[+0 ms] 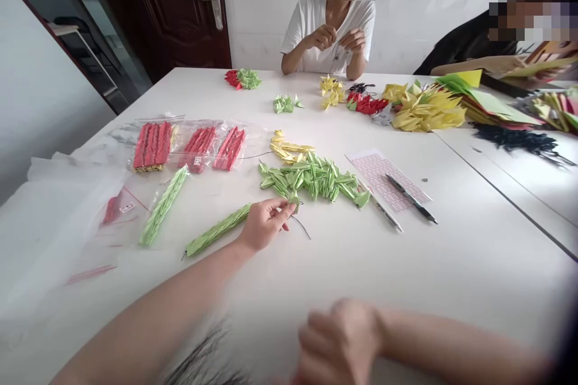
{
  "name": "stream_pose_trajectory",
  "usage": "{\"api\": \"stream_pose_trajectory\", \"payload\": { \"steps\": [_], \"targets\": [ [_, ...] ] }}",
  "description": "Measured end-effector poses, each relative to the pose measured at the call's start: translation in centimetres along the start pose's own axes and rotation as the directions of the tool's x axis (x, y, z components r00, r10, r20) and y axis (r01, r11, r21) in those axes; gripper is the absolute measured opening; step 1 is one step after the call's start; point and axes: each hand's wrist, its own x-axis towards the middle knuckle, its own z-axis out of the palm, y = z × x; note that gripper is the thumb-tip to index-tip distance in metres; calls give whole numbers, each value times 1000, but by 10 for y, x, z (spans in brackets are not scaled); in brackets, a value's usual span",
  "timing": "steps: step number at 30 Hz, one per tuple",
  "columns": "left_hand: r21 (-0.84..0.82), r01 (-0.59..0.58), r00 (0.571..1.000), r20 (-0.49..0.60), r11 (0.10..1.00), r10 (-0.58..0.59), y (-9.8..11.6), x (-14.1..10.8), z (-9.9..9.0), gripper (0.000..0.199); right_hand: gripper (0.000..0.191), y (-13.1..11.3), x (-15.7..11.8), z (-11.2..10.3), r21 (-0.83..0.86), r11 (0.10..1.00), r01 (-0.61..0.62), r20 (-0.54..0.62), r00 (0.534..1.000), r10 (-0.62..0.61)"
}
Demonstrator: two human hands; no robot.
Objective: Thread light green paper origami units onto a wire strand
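Note:
My left hand (263, 224) is closed in a pinch on a small green folded paper piece (295, 199). Out from under those fingertips runs a thin dark string (301, 228). A pile of green folded paper pieces (316, 177) lies just beyond the hand. To its left is a green braided paper strip (217, 233), partly behind the hand, with a dark tie at its near end. Close to me at the bottom edge is my right hand (338, 337), curled and smeared by motion. What its fingers hold, if anything, is hidden.
Clear plastic bags hold red strips (152, 144) and a light green strip (163, 207) on the left. Yellow pieces (291, 149), a label sheet (383, 174), and two pens (410, 198) lie ahead. Two people sit across the table, one (332, 30) in white.

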Motion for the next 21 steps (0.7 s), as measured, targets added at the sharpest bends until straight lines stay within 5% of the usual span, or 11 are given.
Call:
{"api": "stream_pose_trajectory", "payload": {
  "steps": [2,3,4,5,7,15,21],
  "targets": [
    [26,-6,1000,-3,1000,6,-1,0,0,34,13,37,14,3,79,997,4,-102,995,4],
    [41,-9,1000,-2,999,9,-1,0,0,33,13,53,20,2,104,969,-223,-241,940,242],
    [51,-12,1000,2,999,12,-1,0,0,31,12,67,25,0,176,892,-417,-362,815,453],
    [55,-16,1000,8,998,15,-1,0,0,31,13,77,30,-3,269,816,-512,-390,717,579],
    [50,-34,999,14,998,33,0,-1,0,31,14,91,33,-9,380,733,-565,-382,626,680],
    [167,-161,987,16,973,160,0,-2,2,18,15,103,13,-6,374,716,-590,-288,660,694],
    [131,-159,987,-9,979,162,-4,0,1,16,21,105,11,-5,400,664,-631,-246,625,741]
  ]
}}
